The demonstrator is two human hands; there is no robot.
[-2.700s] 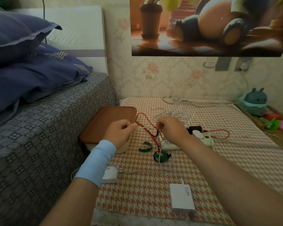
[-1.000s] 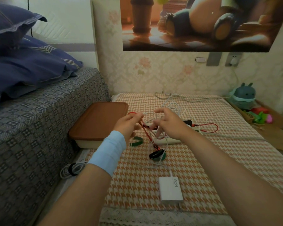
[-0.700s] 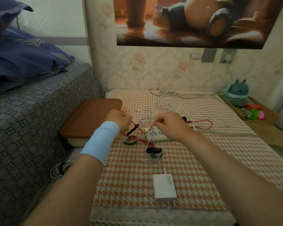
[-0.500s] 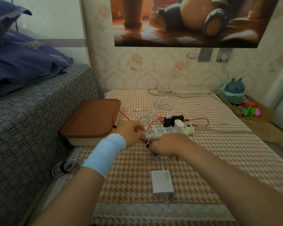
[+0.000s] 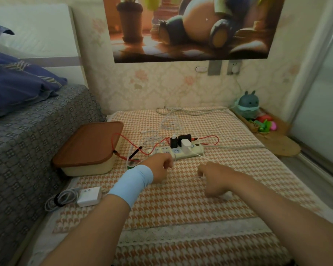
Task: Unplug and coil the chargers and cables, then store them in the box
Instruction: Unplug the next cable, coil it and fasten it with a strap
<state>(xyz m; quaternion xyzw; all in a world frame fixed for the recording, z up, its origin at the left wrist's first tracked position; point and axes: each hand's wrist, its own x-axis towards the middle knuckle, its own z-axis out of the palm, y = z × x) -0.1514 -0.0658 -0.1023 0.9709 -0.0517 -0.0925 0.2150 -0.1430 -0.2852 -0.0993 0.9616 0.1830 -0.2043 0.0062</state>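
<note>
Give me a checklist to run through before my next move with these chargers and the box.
1. Chargers off the power strip: not ok; two black chargers and a white charger are plugged in.
2. Box open: not ok; the brown lid is on.
3. Red cable coiled: not ok; it lies loose, one loop over the lid's corner.
4. 90W charger lead bundled: ok, but it lies outside the box.
5. Left hand and right hand free: cannot tell; fingers are curled and what they hold is hidden.
</note>
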